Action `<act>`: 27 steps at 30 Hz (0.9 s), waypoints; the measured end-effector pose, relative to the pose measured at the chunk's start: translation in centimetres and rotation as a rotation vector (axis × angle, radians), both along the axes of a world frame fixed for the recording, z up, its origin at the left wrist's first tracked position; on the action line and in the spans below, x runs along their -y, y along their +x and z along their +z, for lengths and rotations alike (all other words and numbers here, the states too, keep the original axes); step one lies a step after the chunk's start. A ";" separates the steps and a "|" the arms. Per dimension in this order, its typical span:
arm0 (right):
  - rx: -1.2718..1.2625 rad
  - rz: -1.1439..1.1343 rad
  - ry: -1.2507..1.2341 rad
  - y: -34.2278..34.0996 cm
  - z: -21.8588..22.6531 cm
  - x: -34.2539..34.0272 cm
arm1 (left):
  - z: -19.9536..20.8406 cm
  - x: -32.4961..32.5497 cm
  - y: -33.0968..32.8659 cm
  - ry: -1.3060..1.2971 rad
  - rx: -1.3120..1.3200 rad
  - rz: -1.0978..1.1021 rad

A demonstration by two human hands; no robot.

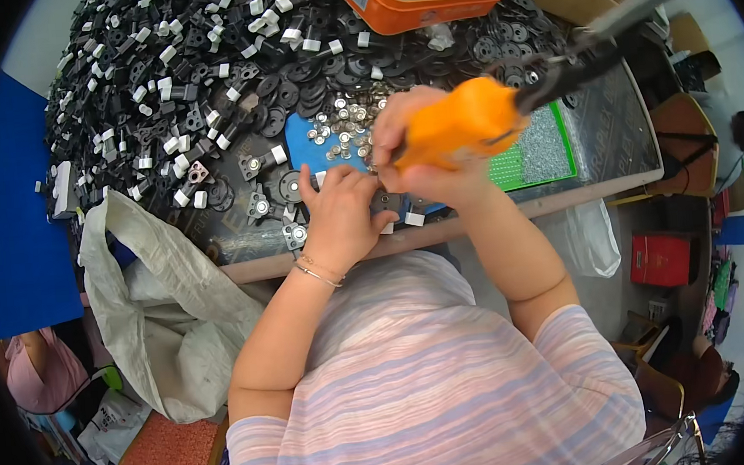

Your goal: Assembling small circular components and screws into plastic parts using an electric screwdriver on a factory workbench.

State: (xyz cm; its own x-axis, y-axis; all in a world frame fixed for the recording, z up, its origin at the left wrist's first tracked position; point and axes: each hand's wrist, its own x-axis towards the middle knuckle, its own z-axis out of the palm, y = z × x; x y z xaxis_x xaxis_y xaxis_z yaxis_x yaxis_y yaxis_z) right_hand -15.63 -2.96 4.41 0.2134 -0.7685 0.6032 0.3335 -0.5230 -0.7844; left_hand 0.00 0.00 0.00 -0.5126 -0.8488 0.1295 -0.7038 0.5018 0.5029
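Note:
My right hand (440, 183) is wrapped round an orange power screwdriver (468, 122), held above the near edge of the table. Its tip is hidden by my hands. Close beside it, my left hand (341, 210) has its fingers and thumb bent over a dark caster part (384, 202), pressing it to the tabletop. A white block (415, 219) lies just right of that part. Small round metal pieces (342, 130) are spread on a blue cloth (302, 142) beyond my hands. Several assembled black-and-white pieces (258, 205) sit left of my left hand.
Black parts with white ends (151, 92) are heaped across the far left. Black discs (291, 94) lie near the middle. An orange tin (399, 20) stands at the back, a green tray (549, 153) of small screws at right. A white sack (166, 336) hangs by the left edge.

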 end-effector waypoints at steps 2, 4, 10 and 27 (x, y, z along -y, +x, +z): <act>0.206 0.183 0.068 -1.3 1.8 -0.2 | -0.2 0.0 0.0 0.043 -0.016 0.009; 0.220 0.188 0.033 -3.5 3.2 -0.4 | -0.4 -0.1 0.2 0.034 -0.038 -0.002; 0.167 -0.387 0.057 -7.5 1.4 -0.9 | -0.6 -0.3 0.1 0.007 -0.007 0.020; 0.181 -0.417 0.091 -7.8 -0.3 -0.7 | -0.8 -0.8 -0.1 -0.051 -0.012 0.035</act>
State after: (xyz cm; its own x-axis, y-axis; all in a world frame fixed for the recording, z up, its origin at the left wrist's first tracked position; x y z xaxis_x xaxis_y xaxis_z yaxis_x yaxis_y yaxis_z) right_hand -23.38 -2.26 4.09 -0.2283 -0.8179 0.5281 0.2452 -0.5732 -0.7818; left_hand -0.09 0.76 -0.81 -0.4809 -0.8584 0.1787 -0.7154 0.5020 0.4861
